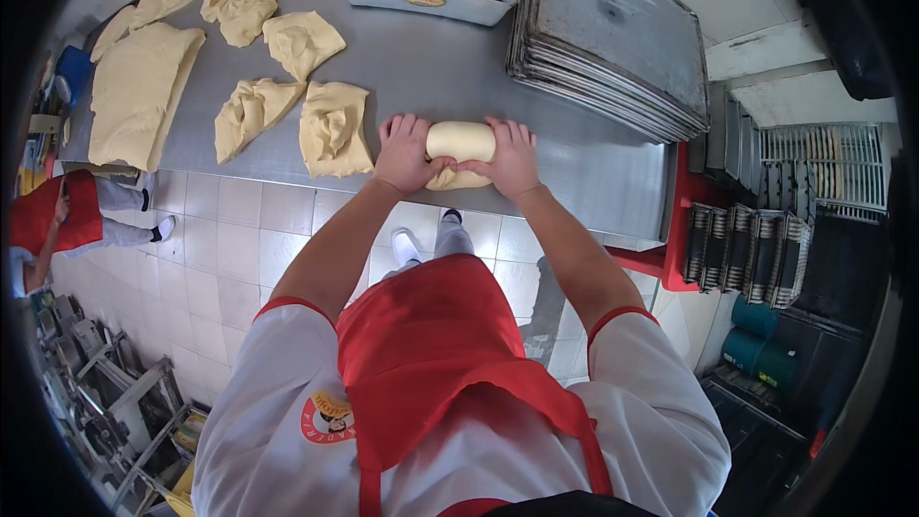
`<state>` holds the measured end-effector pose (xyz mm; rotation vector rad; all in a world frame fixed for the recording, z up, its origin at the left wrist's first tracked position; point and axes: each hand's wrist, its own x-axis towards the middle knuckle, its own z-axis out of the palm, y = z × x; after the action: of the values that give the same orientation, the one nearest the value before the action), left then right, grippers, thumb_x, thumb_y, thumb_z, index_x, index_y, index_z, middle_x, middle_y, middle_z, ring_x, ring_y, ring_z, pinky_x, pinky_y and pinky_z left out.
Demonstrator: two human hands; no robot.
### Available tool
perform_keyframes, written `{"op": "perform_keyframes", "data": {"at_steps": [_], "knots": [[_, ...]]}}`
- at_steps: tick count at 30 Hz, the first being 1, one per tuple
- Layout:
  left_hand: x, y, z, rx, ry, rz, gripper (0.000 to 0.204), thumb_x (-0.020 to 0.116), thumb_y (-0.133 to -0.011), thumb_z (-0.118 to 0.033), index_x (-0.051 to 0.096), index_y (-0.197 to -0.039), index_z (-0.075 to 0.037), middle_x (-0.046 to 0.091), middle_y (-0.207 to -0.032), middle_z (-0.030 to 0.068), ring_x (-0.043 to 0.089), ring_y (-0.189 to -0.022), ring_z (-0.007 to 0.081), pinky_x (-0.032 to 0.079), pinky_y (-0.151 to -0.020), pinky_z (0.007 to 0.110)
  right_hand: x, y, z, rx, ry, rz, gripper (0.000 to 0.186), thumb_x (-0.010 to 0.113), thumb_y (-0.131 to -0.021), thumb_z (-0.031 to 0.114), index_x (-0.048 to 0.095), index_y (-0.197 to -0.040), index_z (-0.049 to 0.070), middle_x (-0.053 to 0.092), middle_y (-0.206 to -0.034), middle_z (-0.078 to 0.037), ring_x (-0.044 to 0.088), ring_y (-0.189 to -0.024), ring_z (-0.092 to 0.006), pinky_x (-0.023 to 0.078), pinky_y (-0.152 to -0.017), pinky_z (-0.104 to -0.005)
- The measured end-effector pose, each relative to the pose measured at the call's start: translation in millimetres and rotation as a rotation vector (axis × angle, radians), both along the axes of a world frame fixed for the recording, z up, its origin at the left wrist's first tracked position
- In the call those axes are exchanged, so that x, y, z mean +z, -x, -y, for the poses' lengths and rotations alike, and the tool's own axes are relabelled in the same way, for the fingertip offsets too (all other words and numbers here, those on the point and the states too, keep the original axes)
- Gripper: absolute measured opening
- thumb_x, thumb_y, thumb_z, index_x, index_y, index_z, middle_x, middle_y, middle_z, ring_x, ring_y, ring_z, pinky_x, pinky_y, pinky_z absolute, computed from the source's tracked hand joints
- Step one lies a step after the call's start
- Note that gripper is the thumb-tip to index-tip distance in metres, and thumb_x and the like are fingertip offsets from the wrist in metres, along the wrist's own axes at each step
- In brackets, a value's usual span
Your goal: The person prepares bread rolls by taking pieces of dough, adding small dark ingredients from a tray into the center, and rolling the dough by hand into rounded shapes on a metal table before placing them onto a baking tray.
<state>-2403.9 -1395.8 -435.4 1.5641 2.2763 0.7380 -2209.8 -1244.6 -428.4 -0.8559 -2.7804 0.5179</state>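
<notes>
Red apron (431, 354) foremost, dough roll (460, 141) (pale) between left fingers (406, 124) and right fingers (514, 131).

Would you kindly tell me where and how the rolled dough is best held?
Probably by its two ends, approached from left and right at once: the rolled dough lies crosswise on the metal table, longer left to right. The left hand and right hand flank it that way.

My head view has the left grip (404, 151) and right grip (509, 158) around either end of a dough roll (460, 141) on the counter (431, 67). Left of that roll I see dough lumps (335, 129), then a dough slab (139, 91); beyond the roll, a white bin (474, 8); right of the roll, stacked trays (613, 29).
</notes>
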Motion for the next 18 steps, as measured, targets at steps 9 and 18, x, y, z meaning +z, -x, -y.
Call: {"op": "perform_keyframes", "data": {"at_steps": [9,18], "knots": [[-32,-13,20,-0.102,-0.105,0.097,0.076,0.091,-0.078,-0.036,0.055,-0.136,-0.004,0.062,-0.132,0.0179,0.056,-0.132,0.0405,0.032,-0.122,0.060,-3,-7,7,0.183,-0.048,-0.097,0.102,0.095,-0.062,0.059,0.061,-0.143,0.006,0.059,-0.133,-0.013,0.055,-0.122,-0.0340,0.042,-0.104,-0.0474],[3,-15,-10,0.161,-0.255,0.345,0.085,0.082,-0.090,-0.035,0.044,-0.155,0.003,0.055,-0.146,0.0263,0.051,-0.136,0.0425,0.032,-0.119,0.059,-19,14,1,-0.082,0.144,-0.481,0.068,0.076,-0.091,0.047,0.060,-0.141,0.004,0.061,-0.131,-0.014,0.057,-0.119,-0.0314,0.044,-0.107,-0.0453]]}}
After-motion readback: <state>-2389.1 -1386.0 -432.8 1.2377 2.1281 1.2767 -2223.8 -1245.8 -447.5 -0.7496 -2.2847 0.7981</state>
